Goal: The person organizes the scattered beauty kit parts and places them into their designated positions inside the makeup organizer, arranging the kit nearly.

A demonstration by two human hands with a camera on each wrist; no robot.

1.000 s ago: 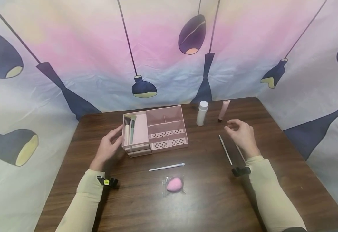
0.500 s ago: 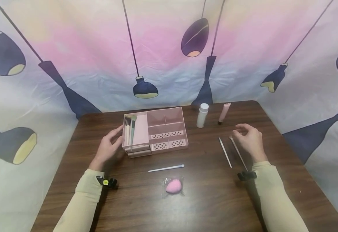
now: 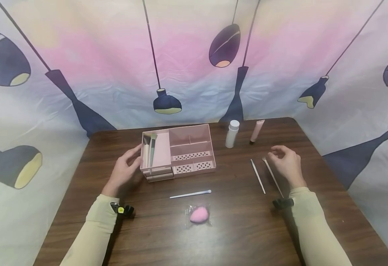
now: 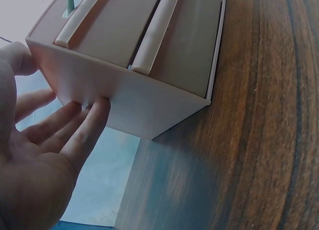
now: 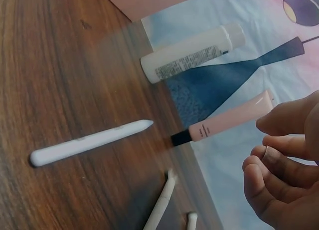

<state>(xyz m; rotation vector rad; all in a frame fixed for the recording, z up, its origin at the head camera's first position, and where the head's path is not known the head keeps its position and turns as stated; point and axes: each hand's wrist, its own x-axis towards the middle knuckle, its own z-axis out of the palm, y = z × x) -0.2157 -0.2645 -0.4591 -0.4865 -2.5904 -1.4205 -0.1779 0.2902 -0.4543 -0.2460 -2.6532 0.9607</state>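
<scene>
A pink organizer box (image 3: 194, 170) with compartments and drawers stands at the table's middle back. Two makeup brushes (image 3: 152, 149) stand in its left slot. My left hand (image 3: 124, 170) rests straight fingertips against the box's left side wall, as the left wrist view also shows. My right hand (image 3: 287, 164) hovers at the right with loosely curled fingers, holding nothing. Beneath and beside it lie a thin makeup brush (image 3: 272, 177) and a white pen-shaped stick (image 3: 257, 176). In the right wrist view another pale stick end (image 5: 192, 220) shows at the bottom edge.
A white capped bottle (image 3: 232, 135) and a pink tube (image 3: 256, 132) with a black cap stand at the back right. Nearer me lie a white brush (image 3: 190, 194) and a pink makeup sponge (image 3: 199, 214) in clear wrapping. A printed cloth (image 3: 194, 66) hangs behind the table.
My right hand has shifted right and a little toward me, uncovering the thin brush's tip. The left hand stays against the box. The head view has tilted slightly.
</scene>
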